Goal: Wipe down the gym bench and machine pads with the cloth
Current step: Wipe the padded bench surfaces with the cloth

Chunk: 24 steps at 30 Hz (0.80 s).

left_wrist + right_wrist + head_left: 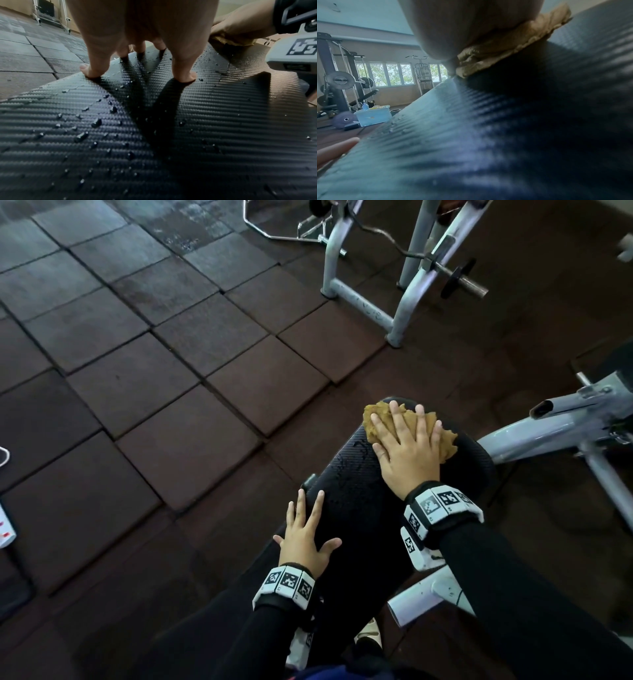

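A black textured bench pad [356, 494] runs from the bottom centre up toward the middle right of the head view, beaded with water drops [96, 123]. A tan cloth [373, 419] lies crumpled at the pad's far end. My right hand [407, 443] lies flat on the cloth with fingers spread, pressing it onto the pad. The cloth [510, 46] bulges out from under my palm in the right wrist view. My left hand [305, 532] rests on the pad's near left edge, fingers spread and straight; its fingertips [92, 71] touch the wet pad [171, 135].
The bench's pale metal frame [534, 433] juts right of the pad. A pale rack [394, 285] with a curl bar stands on the dark rubber floor tiles [171, 371] beyond. Far off are a blue bin [373, 116], weight plates and a rack [339, 81].
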Each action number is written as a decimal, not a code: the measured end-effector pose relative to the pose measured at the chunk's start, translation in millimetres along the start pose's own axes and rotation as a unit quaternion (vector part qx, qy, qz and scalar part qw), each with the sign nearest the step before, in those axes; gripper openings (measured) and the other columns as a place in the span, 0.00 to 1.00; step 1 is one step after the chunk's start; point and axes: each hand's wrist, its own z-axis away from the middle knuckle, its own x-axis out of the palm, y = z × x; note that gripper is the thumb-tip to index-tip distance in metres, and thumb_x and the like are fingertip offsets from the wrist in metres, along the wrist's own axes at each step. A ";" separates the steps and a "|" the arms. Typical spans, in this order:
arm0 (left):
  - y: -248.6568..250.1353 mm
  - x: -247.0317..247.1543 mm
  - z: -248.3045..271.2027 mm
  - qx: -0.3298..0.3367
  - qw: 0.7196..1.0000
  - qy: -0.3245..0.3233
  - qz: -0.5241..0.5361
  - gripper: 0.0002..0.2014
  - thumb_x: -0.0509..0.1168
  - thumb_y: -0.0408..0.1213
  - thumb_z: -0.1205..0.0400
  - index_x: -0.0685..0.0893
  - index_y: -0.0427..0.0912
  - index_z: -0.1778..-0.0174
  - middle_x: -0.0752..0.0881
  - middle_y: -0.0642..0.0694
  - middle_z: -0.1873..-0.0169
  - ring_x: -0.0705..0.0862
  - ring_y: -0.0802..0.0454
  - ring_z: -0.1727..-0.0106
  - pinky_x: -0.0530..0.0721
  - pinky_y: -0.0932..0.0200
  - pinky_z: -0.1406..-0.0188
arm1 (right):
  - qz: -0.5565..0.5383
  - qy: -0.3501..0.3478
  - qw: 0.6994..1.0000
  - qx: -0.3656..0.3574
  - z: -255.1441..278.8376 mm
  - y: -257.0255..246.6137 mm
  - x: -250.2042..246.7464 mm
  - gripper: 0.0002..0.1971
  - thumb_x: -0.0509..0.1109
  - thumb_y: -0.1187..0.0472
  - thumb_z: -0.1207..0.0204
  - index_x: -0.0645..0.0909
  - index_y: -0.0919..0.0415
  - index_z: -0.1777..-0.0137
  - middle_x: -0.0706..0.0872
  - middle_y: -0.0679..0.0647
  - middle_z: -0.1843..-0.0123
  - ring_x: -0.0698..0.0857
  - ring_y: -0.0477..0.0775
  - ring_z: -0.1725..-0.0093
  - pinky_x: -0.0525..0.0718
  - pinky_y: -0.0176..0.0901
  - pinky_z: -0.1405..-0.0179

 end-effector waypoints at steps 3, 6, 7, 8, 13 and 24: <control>-0.6 0.4 0.2 0.000 1.000 0.003 0.002 0.48 0.69 0.53 0.23 0.31 0.82 0.32 0.24 0.72 0.27 0.32 0.56 0.18 0.53 0.16 0.33 | 0.008 -0.033 0.998 -0.057 6.4 -17.5 2.7 0.25 0.62 0.50 0.19 0.64 0.39 0.22 0.57 0.48 0.17 0.53 0.71 0.19 0.42 0.71 0.23; -1.2 1.1 -0.2 -0.002 1.000 0.006 0.002 0.49 0.69 0.54 0.23 0.30 0.81 0.32 0.25 0.72 0.27 0.33 0.57 0.18 0.55 0.16 0.33 | 0.031 -0.042 0.984 -0.172 36.6 -27.2 10.6 0.29 0.70 0.54 0.25 0.68 0.38 0.25 0.65 0.49 0.19 0.62 0.70 0.21 0.51 0.71 0.24; -1.4 1.3 -0.4 -0.002 1.000 0.007 0.001 0.49 0.69 0.54 0.23 0.30 0.81 0.32 0.24 0.72 0.27 0.33 0.57 0.18 0.55 0.16 0.33 | 0.039 -0.048 0.979 -0.193 48.9 -25.5 12.6 0.30 0.72 0.54 0.26 0.68 0.37 0.25 0.65 0.48 0.19 0.63 0.68 0.21 0.53 0.70 0.24; -1.7 1.3 -0.4 -0.002 1.000 0.006 0.001 0.49 0.69 0.55 0.23 0.29 0.81 0.32 0.24 0.72 0.27 0.33 0.57 0.18 0.54 0.16 0.33 | 0.044 -0.052 0.977 -0.201 59.8 -20.6 13.9 0.31 0.72 0.53 0.27 0.68 0.37 0.25 0.65 0.47 0.19 0.63 0.66 0.21 0.54 0.69 0.24; -2.1 1.4 -0.2 -0.001 1.000 0.003 0.009 0.49 0.69 0.53 0.23 0.31 0.82 0.31 0.24 0.73 0.28 0.32 0.57 0.19 0.52 0.16 0.33 | 0.068 -0.034 0.993 -0.093 57.9 25.8 -4.4 0.32 0.74 0.56 0.28 0.68 0.37 0.25 0.66 0.49 0.20 0.66 0.68 0.22 0.58 0.70 0.26; 1.7 -1.5 1.6 -0.004 1.000 0.001 0.008 0.48 0.69 0.53 0.23 0.31 0.80 0.30 0.25 0.72 0.27 0.32 0.57 0.19 0.52 0.17 0.32 | 0.020 -0.075 0.997 -0.024 -15.3 -15.6 -7.1 0.25 0.56 0.57 0.17 0.61 0.36 0.22 0.51 0.46 0.15 0.46 0.68 0.18 0.34 0.63 0.23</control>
